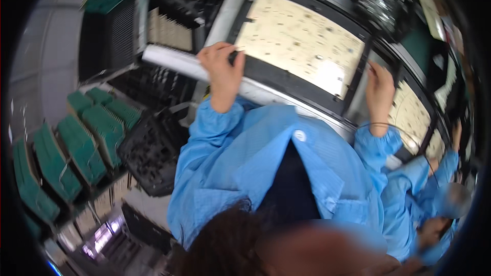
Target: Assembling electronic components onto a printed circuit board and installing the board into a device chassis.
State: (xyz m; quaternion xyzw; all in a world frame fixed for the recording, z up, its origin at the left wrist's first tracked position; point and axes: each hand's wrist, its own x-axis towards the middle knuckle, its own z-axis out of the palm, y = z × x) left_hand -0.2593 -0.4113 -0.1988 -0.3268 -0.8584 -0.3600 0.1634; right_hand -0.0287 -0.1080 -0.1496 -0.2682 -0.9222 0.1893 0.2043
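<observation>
A cream-coloured circuit board [302,36] dotted with small parts lies in a black frame [286,74] in front of me. A bright glare hides part of its lower right. My left hand [222,71] is closed at the frame's lower left corner, with a small black piece between thumb and fingers. At the frame's right edge is my right hand [380,92], its fingers bent and their tips close together against the rim. Exactly what the right fingertips grip is hard to see. A thin dark cord [386,124] runs from my right wrist.
A second framed board [410,112] lies to the right, beside a co-worker in a blue sleeve [447,166]. Green stacked trays [82,143] and a black bin [153,153] stand at left. A black box [171,28] holds a row of upright tan boards. A pale rail [174,63] runs in front.
</observation>
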